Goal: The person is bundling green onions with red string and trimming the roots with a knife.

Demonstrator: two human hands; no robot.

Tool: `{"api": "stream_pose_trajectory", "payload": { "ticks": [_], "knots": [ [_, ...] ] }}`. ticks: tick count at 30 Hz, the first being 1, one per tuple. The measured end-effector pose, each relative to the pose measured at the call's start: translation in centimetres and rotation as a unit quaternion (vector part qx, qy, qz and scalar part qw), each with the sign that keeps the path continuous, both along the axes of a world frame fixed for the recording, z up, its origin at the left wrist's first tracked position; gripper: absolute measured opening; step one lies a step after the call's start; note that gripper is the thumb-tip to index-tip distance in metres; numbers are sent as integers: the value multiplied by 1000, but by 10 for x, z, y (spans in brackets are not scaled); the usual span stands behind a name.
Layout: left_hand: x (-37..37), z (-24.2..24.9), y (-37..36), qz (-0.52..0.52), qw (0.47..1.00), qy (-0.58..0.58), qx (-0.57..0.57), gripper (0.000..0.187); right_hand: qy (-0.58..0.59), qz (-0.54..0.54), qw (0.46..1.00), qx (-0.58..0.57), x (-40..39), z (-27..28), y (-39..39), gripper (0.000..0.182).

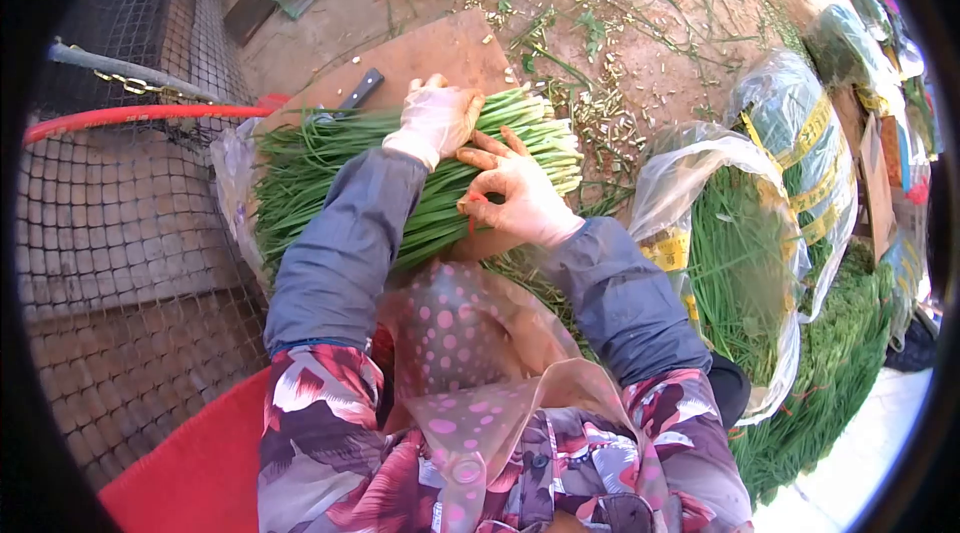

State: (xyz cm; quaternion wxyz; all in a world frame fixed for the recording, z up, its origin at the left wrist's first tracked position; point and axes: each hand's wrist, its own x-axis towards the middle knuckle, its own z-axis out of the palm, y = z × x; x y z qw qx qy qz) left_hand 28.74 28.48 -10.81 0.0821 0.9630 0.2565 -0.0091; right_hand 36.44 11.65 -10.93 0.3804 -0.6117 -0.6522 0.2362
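Observation:
A thick bundle of garlic chives (325, 168) lies across a board in front of me, its pale cut ends to the right. My gloved left hand (435, 120) presses over the top of the bundle with its fingers curled round the far side. Close beside it, my gloved right hand (520, 191) pinches thumb and forefinger together over the near side of the stalks. A thin red tie (472, 226) hangs from that pinch. The gloves have brown stains on the fingers. Whether the tie passes under the bundle is hidden.
A knife with a dark handle (362, 88) lies on the brown board (450, 48) beyond the chives. Cut stem bits (615, 113) litter the ground. To the right stand plastic bags of greens (740, 253) and a green heap (835, 373). Black netting (130, 233) and a red hose (150, 115) are left.

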Motion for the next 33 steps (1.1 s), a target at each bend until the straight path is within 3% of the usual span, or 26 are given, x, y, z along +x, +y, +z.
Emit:
{"api": "stream_pose_trajectory", "payload": {
  "ticks": [1,2,5,9,11,12,14,19,21,26,28,30,31,33],
  "knots": [
    [-6,3,-6,-22,999,-18,31,29,30,-6,999,18,-2,-1,-5,13],
    [-16,-2,-12,-59,989,-123,60,27,47,-7,998,39,-4,2,-11,12],
    [-49,0,-46,17,993,-116,-19,22,82,-24,993,78,-22,12,-30,10],
    [-71,6,-76,73,980,-167,-84,20,-35,1,999,22,-26,43,-32,10],
    [-78,16,-85,63,980,-167,-91,19,-229,44,972,24,-21,67,-25,14],
    [-80,20,-91,84,985,-125,-85,20,-230,43,972,25,-17,60,-22,14],
    [-82,19,-98,95,979,-159,-83,19,-120,51,991,-41,-10,35,-19,15],
    [-83,22,-105,76,978,-187,-55,21,-135,83,983,-93,-3,36,-11,19],
    [-86,17,-103,58,974,-214,-48,22,-209,144,955,-157,0,47,-1,23],
    [-89,0,-89,96,968,-212,-92,20,-160,144,967,-138,5,35,2,20],
    [-92,-23,-62,197,925,-252,-203,20,-103,107,977,-155,3,32,-1,20],
    [-94,-33,-27,314,898,-250,-184,21,-105,97,978,-154,-1,28,-2,21],
    [-94,-40,-12,310,900,-248,-181,21,-118,90,977,-154,-1,27,-1,22],
    [-91,-49,3,404,896,-88,-163,30,-107,82,980,-144,-1,27,-3,23]
  ]
}}
